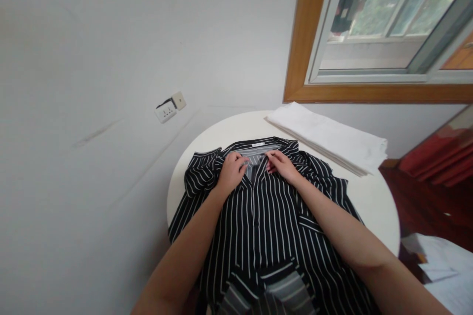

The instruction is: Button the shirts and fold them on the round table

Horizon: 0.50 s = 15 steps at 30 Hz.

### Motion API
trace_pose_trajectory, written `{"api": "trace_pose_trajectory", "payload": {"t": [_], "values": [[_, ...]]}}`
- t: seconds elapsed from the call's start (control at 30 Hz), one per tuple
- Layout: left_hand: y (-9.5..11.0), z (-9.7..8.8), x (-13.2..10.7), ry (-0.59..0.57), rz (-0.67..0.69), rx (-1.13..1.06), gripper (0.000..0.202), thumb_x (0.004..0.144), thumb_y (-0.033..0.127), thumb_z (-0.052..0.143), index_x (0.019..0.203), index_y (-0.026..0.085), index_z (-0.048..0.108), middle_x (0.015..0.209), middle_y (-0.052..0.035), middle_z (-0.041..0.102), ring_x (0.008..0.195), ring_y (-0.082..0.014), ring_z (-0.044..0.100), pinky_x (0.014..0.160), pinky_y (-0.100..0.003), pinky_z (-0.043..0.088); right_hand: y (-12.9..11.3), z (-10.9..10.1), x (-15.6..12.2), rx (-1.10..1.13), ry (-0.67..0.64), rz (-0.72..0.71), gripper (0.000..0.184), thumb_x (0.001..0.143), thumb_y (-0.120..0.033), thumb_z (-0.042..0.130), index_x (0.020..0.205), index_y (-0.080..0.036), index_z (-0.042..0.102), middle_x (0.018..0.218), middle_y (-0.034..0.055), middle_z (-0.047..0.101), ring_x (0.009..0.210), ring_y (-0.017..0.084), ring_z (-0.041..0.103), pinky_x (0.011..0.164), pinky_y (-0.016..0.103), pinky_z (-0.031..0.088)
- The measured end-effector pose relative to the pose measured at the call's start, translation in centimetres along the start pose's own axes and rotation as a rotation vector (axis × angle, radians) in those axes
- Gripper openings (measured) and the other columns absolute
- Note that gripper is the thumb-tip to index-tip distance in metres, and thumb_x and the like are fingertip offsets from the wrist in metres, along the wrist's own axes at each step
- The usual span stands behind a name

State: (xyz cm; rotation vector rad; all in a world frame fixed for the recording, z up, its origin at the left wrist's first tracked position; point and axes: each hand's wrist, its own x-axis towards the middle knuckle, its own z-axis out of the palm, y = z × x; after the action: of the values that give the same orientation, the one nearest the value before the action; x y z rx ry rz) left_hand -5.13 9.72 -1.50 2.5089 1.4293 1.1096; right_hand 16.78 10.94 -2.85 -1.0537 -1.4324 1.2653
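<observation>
striped shirt (254, 202) on tabletop (229, 127) | left hand (231, 170) at collar (288, 145), fingers' grip unclear | right hand (281, 165): fingers pinching collar edge

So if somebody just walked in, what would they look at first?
Probably the black-and-white striped shirt, spread over the round white table in the lower middle. Next, perhaps, the left fingers and right fingers at its open collar. After that, their eye might go to the white folded pile at the table's far right, below the bright, wood-framed window.
</observation>
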Motion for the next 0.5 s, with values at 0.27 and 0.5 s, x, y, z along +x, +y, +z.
{"api": "trace_pose_trajectory", "payload": {"t": [0.27,0.5], "values": [[4.5,-1.3,-4.1,-0.09,-0.146,-0.336,0.013,0.086,0.014,0.046,0.096,0.021,0.051,0.091,-0.0038,0.057,0.086,-0.0167,0.057,0.082,-0.035,0.05,-4.4,1.3,-5.3,-0.735,-0.407,-0.534,0.039,0.08,-0.007,0.05,0.111,-0.026,0.063,0.11,0.0033,0.061,0.099,0.017,0.058,0.085,0.031,0.047],[3.2,1.0,-7.3,-0.101,-0.233,-0.443,0.01,0.085,0.015,0.05,0.094,0.02,0.051,0.093,-0.0036,0.056,0.086,-0.0152,0.06,0.08,-0.034,0.053,-0.9,2.5,-6.6,-0.926,-0.362,-0.458,0.029,0.089,-0.018,0.049,0.115,-0.022,0.06,0.113,0.0075,0.057,0.097,0.019,0.059,0.082,0.032,0.049]]}}
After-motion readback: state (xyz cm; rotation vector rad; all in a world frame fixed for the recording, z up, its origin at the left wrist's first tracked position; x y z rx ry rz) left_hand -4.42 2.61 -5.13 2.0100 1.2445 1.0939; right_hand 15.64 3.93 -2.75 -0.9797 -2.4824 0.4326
